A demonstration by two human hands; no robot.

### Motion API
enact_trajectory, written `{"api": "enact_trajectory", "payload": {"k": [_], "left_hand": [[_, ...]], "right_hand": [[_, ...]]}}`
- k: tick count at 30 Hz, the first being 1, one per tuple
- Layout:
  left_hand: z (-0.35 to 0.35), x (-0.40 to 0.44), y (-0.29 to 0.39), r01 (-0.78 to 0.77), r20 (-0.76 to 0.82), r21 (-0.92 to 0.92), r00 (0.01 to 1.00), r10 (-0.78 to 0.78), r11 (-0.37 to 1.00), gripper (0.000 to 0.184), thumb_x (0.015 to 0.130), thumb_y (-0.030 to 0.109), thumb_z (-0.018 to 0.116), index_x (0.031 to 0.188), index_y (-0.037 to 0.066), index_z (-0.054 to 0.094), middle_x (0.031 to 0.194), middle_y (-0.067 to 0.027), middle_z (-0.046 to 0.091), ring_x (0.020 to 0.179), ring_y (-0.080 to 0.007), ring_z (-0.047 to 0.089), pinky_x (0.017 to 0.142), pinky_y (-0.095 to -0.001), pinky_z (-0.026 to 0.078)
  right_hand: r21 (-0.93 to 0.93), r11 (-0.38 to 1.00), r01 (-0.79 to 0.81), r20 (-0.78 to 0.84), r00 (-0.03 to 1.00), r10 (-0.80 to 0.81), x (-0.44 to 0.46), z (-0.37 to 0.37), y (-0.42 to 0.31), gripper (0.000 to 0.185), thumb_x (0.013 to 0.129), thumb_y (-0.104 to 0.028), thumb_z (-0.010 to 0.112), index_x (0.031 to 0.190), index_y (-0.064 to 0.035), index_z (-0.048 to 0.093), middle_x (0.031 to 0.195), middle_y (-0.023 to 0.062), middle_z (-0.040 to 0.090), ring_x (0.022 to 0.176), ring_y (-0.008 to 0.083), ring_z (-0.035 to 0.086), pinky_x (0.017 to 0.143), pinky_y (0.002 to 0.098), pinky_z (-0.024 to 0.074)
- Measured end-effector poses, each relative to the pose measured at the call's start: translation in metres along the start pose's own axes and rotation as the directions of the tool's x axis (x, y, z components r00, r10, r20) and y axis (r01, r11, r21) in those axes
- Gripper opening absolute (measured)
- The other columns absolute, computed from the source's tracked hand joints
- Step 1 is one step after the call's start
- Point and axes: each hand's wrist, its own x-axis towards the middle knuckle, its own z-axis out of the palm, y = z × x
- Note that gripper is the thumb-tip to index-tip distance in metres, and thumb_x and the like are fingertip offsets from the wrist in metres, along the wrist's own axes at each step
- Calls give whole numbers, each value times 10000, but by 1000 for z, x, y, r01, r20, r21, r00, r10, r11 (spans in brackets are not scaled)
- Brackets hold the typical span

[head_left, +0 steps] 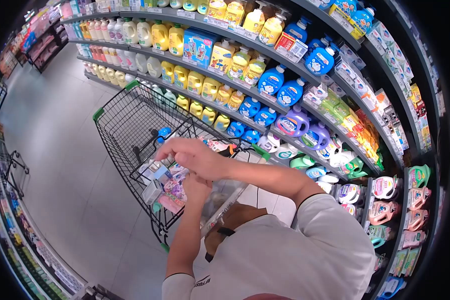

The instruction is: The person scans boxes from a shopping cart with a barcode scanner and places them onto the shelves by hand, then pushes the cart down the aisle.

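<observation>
The right hand crosses above the left hand, both over the near end of a wire cart. The right fingers bend downward; the left fingers are mostly hidden, and it cannot be told whether either set grips anything. The pink-and-purple packets and a blue-and-white box lie in the cart just below the hands, probably kept near the handle for easy reach. On the shelves, yellow bottles, blue pump bottles and 2 purple jugs face outward, presumably so labels show. Price tags line the shelf edges; brands and prices are too small to read surely.
</observation>
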Motion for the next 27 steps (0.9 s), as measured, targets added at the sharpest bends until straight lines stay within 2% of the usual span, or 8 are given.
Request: {"api": "enact_trajectory", "payload": {"k": [3, 4, 6, 8, 21, 22, 25, 27], "left_hand": [[6, -14, 18, 9, 13, 5, 1000, -9, 1000, 414, 900, 296, 719, 1205, 20, 676, 1062, -153, 677, 880, -372, 681, 712, -500, 561], [10, -15, 25, 52, 28, 6, 998, -52, 999, 374, 903, 299, 719, 1152, 24, 678, 1044, -151, 673, 881, -369, 682, 712, -498, 562], [20, -15, 41, 138, 49, 4, 989, -139, 990, 309, 908, 305, 719, 1046, 32, 681, 1008, -145, 666, 881, -364, 685, 712, -495, 564], [26, -16, 53, 169, 36, -10, 985, -169, 986, 261, 912, 306, 713, 910, 52, 652, 966, -139, 657, 887, -358, 689, 715, -498, 568], [111, -34, 116, 64, 113, 220, 989, -91, 973, 247, 989, 267, 638, 974, 27, 695, 933, -157, 695, 847, -370, 702, 733, -492, 568], [64, -22, 159, 206, 32, 25, 978, -207, 978, 253, 990, 269, 634, 981, 22, 690, 937, -167, 691, 857, -381, 699, 744, -497, 567], [22, -9, 216, 329, 157, 75, 928, -337, 941, 252, 984, 263, 639, 992, 16, 688, 942, -178, 687, 865, -386, 697, 754, -500, 566], [77, -45, 182, 194, 48, 8, 980, -194, 981, 252, 975, 260, 649, 998, 12, 684, 945, -193, 683, 871, -400, 694, 762, -505, 563]], "right_hand": [[309, 933, 183, 92, 971, -221, 16, -7, -149, 892, 996, -807, 424, 1267, 7, 669, 1229, 127, 686, 1137, 294, 652, 1003, 409, 510], [395, 801, 450, 29, 865, -500, 16, 2, -167, 837, 993, -746, 495, 1244, 32, 673, 1222, 151, 672, 1127, 295, 644, 982, 423, 516], [319, 714, 623, 96, 728, -679, 0, -9, -206, 562, 1023, -498, 587, 1113, 45, 705, 1110, 169, 688, 1037, 306, 668, 910, 451, 532], [316, 714, 624, 91, 729, -678, -13, -21, -210, 542, 1020, -484, 595, 1100, 40, 706, 1101, 166, 691, 1028, 303, 669, 904, 447, 534], [91, 778, 621, -49, 783, -620, -135, -139, -248, 301, 990, -313, 700, 940, -16, 719, 992, 136, 726, 906, 258, 683, 836, 391, 557], [79, 776, 625, -57, 780, -623, -154, -156, -257, 285, 987, -299, 708, 927, -21, 720, 984, 134, 729, 897, 254, 684, 831, 387, 559], [32, 776, 630, -87, 775, -626, -212, -175, -283, 243, 980, -260, 732, 890, -34, 723, 959, 127, 737, 869, 244, 688, 815, 374, 564], [-166, 825, 540, -114, 821, -560, -221, -180, -250, 167, 978, -165, 688, 887, -26, 707, 920, 94, 714, 828, 262, 664, 766, 381, 535]]}}
